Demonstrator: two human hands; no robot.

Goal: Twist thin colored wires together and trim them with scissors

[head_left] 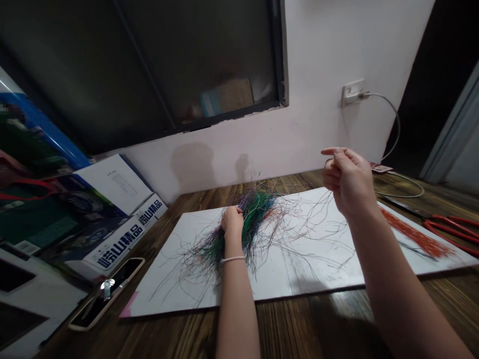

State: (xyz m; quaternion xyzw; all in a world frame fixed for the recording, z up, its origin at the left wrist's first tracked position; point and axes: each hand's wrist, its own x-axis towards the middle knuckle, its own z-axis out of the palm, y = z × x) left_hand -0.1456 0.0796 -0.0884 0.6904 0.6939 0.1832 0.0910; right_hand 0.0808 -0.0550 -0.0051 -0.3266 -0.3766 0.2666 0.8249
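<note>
Fingers [231, 215] of the left hand [232, 224] are closed together over a thick bundle of threads [254, 224], pressing it against a white board [299, 269] near the board's middle. The bundle is mostly green, blue and purple, with loose strands fanning across the board in every direction. The right hand [350, 182] is raised above the board's far edge, its fingers curled and its thumb and forefinger pinched together; any thread between them is too fine to make out.

So far the coloured threads form one loose mass, gathered only at the middle, with many strays not yet drawn in. Toward the right end of the board, a bunch of orange threads [415, 234] lies far straighter and tidier. Just beside it, red-handled scissors [447, 229] rest on the board's edge and the wooden table [299, 319].

At the lower left of the frame, a phone [107, 294] lies on the table near a printed box [119, 239]. A white cable [396, 129] runs from a wall socket [352, 92] at the upper right.
</note>
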